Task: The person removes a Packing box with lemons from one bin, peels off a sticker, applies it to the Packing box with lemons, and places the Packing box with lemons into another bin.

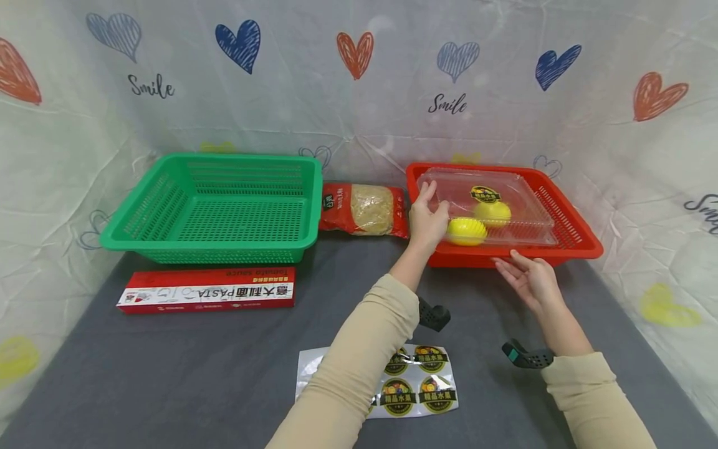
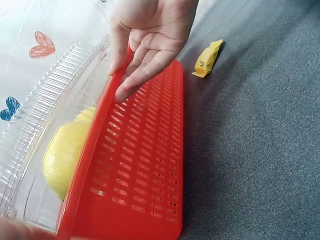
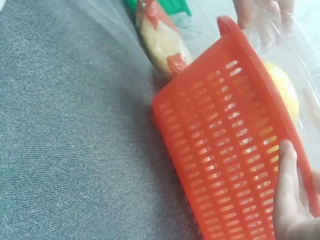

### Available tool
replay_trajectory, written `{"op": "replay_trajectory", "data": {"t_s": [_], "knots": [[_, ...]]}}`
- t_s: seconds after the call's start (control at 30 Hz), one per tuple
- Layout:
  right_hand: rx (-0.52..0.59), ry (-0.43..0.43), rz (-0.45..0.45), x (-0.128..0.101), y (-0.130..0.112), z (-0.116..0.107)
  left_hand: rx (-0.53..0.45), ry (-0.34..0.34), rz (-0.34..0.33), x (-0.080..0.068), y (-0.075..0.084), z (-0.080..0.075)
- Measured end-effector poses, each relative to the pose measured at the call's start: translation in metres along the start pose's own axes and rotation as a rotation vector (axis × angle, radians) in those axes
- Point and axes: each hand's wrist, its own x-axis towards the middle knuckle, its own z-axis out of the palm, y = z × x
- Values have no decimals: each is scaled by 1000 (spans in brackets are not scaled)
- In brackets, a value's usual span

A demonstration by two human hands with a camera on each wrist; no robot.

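A red basket (image 3: 225,150) fills the right half of the frame, its slotted wall facing the camera, standing on the grey bench (image 3: 70,140). At the lower right the right hand (image 3: 292,200) rests with straight fingers against the basket's rim. Inside the basket lies a clear tray (image 3: 295,55) with a yellow fruit (image 3: 285,87) under it. At the top right the left hand (image 3: 257,12) touches the tray. A noodle packet (image 3: 160,42) lies just beyond the basket at top centre, with a green basket (image 3: 172,5) behind it.

Glossy clear plastic box (image 1: 493,202), slotted plastic basket (image 1: 566,234), matt cloth (image 1: 168,374)
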Motion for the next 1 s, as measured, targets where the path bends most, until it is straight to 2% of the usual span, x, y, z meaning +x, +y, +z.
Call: {"op": "replay_trajectory", "data": {"t_s": [0.17,0.4,0.6,0.83,1.0], "knots": [[6,-19,6,0,-1,-1,-17,-5,-11,3,-3,2],[-1,-11,4,2,-2,-2,55,-23,9,6,-12,6],[-2,-24,13,0,-2,-3,59,-10,13,5,-18,10],[3,-51,8,0,-2,-4,127,-56,64,3,-20,12],[0,-40,14,1,-2,-3,168,-92,69,4,-22,10]]}}
